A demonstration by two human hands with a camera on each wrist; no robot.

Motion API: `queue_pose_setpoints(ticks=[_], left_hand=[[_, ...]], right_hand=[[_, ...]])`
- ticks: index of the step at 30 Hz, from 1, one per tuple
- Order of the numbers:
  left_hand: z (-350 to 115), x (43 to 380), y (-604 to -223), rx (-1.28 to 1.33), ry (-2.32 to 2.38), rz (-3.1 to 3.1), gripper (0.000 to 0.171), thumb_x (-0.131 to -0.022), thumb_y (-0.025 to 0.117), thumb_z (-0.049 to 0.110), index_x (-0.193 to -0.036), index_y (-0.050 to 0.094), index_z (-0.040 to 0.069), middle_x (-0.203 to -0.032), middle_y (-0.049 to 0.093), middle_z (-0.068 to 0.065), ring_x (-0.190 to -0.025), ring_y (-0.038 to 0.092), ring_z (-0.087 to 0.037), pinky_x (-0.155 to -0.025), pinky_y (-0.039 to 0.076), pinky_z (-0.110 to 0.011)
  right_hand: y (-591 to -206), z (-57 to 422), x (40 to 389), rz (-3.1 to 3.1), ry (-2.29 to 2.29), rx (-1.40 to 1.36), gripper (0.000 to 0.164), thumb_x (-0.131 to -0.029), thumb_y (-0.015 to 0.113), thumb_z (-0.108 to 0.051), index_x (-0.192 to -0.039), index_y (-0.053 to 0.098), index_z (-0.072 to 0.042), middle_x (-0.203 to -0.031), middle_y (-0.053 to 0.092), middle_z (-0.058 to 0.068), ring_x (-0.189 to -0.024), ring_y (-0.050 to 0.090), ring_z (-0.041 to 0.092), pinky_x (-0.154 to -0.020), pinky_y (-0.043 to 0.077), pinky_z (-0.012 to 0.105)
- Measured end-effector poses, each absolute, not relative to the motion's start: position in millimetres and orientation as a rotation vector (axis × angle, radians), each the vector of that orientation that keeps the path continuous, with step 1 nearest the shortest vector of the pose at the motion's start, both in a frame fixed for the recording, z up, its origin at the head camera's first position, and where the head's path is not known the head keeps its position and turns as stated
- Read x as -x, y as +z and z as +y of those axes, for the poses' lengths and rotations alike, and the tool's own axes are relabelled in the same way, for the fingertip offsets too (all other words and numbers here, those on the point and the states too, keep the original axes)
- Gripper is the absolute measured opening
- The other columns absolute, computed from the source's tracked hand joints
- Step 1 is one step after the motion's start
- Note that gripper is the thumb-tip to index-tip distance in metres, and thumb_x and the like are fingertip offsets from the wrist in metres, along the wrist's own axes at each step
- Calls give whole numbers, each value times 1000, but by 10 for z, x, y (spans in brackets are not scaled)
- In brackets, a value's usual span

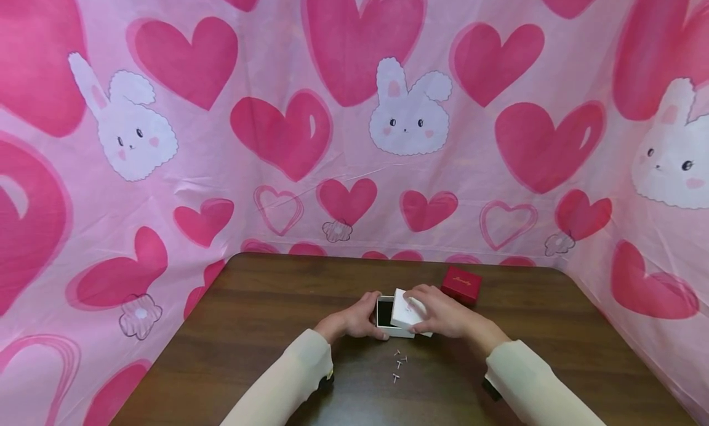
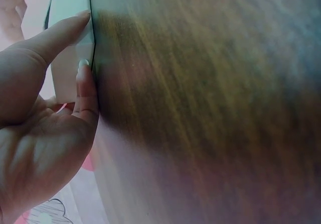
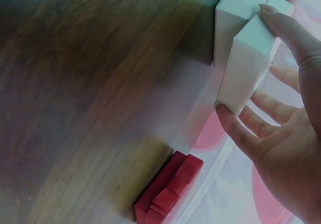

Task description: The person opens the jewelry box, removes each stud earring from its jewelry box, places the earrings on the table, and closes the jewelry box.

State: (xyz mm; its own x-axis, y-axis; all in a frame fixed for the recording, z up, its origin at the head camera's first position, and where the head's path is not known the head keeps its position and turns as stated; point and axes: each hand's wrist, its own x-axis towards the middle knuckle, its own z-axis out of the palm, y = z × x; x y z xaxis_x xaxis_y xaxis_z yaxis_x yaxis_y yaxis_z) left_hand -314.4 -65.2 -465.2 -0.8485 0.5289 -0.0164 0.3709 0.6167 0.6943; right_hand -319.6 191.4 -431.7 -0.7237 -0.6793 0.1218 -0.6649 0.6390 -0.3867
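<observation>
A small white box [image 1: 403, 332] with a dark inside sits on the table, uncovered on its left part. My left hand [image 1: 362, 317] grips its left end, thumb on the near side and fingers at the far side; the left wrist view shows the hand [image 2: 45, 103] against the box's pale wall [image 2: 65, 78]. Tilted above the box's right part is its white lid [image 1: 406, 309]. My right hand [image 1: 445, 313] holds this lid [image 3: 243, 66] between thumb and fingers. Several small metal pieces with thin stems [image 1: 399, 364] lie on the table nearer me, too small to identify.
Behind my right hand stands a red box [image 1: 461, 284] with gold lettering; it shows a bow in the right wrist view [image 3: 170, 189]. The dark wooden table [image 1: 266, 327] meets a pink heart-and-rabbit cloth [image 1: 354, 167] at the back and sides.
</observation>
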Motion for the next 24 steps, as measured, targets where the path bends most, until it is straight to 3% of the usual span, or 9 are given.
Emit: queue_pose_setpoints(ticks=[24], left_hand=[[-673,3147,-4625,-711,1056,2594,97,-80,89,19,-153,28,1,-137,43,-13,-120,46,-24,-109,38,-39]], right_hand=[[-4252,1666,3249,2761,-645,1157,67,-80,87,-34,-137,60,-11,-138,55,11,-124,50,29,-102,46,53]])
